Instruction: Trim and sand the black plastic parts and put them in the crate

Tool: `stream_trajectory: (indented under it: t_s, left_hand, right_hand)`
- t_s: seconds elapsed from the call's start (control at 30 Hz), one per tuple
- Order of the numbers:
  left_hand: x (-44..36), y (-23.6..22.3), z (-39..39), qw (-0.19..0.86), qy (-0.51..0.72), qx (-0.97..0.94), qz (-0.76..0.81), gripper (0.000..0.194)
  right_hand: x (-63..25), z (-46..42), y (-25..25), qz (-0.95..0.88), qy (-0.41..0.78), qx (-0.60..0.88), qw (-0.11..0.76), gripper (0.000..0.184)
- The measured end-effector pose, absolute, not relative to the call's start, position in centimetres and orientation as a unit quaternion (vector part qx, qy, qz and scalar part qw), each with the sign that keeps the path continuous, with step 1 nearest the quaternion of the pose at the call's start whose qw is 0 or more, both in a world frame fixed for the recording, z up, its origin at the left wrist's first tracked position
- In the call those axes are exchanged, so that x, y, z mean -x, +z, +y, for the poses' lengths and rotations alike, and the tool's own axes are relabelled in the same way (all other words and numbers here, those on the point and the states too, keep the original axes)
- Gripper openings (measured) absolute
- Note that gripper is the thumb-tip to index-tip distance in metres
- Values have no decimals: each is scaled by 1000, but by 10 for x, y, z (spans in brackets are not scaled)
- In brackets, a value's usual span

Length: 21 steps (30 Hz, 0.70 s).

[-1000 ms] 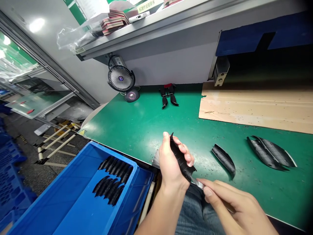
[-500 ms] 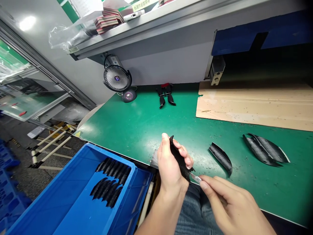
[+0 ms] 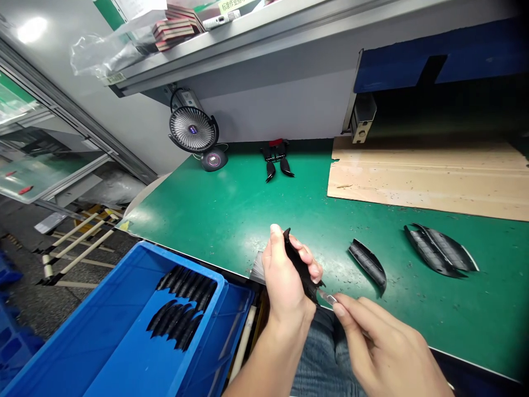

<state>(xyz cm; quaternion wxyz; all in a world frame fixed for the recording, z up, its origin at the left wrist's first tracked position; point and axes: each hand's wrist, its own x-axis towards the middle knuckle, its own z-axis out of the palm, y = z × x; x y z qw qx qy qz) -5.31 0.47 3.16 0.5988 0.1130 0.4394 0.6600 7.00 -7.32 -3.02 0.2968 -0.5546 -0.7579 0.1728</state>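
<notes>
My left hand is closed around a curved black plastic part, held tilted over the table's front edge. In my right hand a small knife is pinched between thumb and fingers. Its blade meets the lower end of the black part; the handle is mostly hidden in the hand. To the right, one similar curved black shell lies on the green table. Farther right, two more black shells lie side by side, touching.
At lower left a blue bin holds several black parts in two rows. A small fan and a pair of black pieces stand at the back. Cardboard lies back right, under a metal shelf. Dark shavings dot the table.
The whole view has shifted slightly, with things appearing a little farther left. Both hands keep their hold, and the knife remains at the lower end of the black part.
</notes>
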Motion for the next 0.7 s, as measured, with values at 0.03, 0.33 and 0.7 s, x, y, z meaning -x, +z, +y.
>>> stream_trajectory:
  t_s: [0.03,0.33,0.7]
  left_hand:
    - [53,31,5,598,660,-112,441,37]
    - [52,39,9,585,671,-75,449,34]
    - [64,30,26,671,642,5,371,27]
  right_hand:
    - [-70,-73,-29,-760,156,556,297,26]
    - [-60,-75,-32,-658,100,526,529,20]
    - [-60,-61,-3,-528,331,620,477,23]
